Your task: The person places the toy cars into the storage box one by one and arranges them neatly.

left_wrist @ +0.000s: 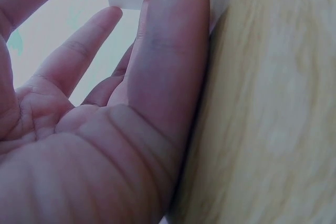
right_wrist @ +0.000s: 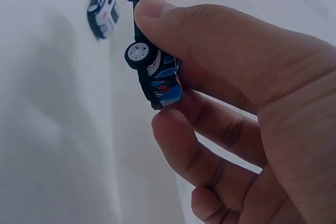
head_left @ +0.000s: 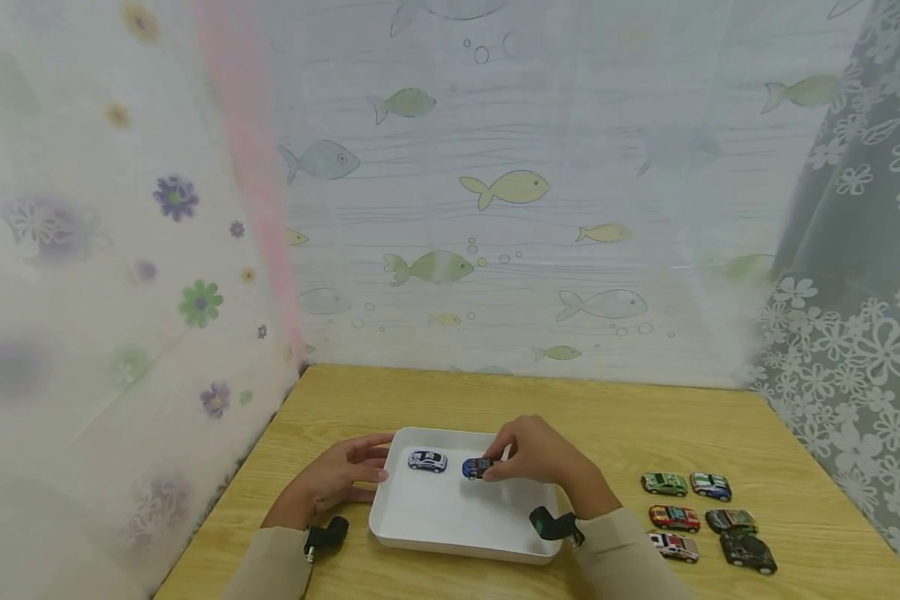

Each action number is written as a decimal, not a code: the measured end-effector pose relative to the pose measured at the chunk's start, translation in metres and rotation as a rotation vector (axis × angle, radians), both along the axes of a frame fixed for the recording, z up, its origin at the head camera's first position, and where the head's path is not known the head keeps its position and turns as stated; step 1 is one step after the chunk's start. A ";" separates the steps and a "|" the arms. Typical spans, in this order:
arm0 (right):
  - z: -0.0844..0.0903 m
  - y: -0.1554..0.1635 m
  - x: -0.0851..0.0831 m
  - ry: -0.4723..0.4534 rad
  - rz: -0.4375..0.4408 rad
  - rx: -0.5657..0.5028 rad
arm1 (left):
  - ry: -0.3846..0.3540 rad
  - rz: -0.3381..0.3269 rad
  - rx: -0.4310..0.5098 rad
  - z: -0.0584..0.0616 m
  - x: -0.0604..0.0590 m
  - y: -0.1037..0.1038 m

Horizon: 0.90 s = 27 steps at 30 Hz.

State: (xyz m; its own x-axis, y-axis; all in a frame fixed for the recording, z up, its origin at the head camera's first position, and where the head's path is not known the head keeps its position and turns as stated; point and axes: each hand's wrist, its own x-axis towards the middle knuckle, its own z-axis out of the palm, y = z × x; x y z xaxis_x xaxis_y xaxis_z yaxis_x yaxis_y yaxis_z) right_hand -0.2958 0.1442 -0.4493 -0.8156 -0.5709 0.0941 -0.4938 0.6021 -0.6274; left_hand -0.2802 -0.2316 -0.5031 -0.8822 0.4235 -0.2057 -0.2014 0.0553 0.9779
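The blue toy car [head_left: 477, 468] is small, w/ a blue-and-black body, light-blue and red patches on its side and white-hubbed black wheels; the right wrist view [right_wrist: 155, 64] shows two wheels on one side. In the head view it sits low centre of the frame, inside the white tray [head_left: 450, 521], towards the tray's far right part. Its long axis runs roughly left-right across the picture; which end is the front I cannot tell.

The right hand [head_left: 542, 458] pinches this car: thumb on one side, curled fingers on the other, seen close in the right wrist view [right_wrist: 247, 93]. The car is at or just above the tray floor; contact can't be told.

The left hand [head_left: 341, 479] lies at the tray's left edge, fingers straight and relaxed, fingertips touching the rim, holding nothing. In the left wrist view the left hand [left_wrist: 121, 129] is flat beside the wooden table [left_wrist: 273, 119].

Counts: 2 cars in the tray, i.e. the blue one and a white toy car [head_left: 427, 461] just left of it, apart, also lying approx. left-right. 6 more toy cars [head_left: 701, 517] stand at lower right of the frame on the table [head_left: 630, 417], in 2 columns of 3, well apart from the tray. 1 tray.
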 end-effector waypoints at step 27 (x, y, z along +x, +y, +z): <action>-0.010 -0.063 -0.005 -0.042 -0.033 0.062 | -0.010 0.009 -0.026 0.000 0.000 0.000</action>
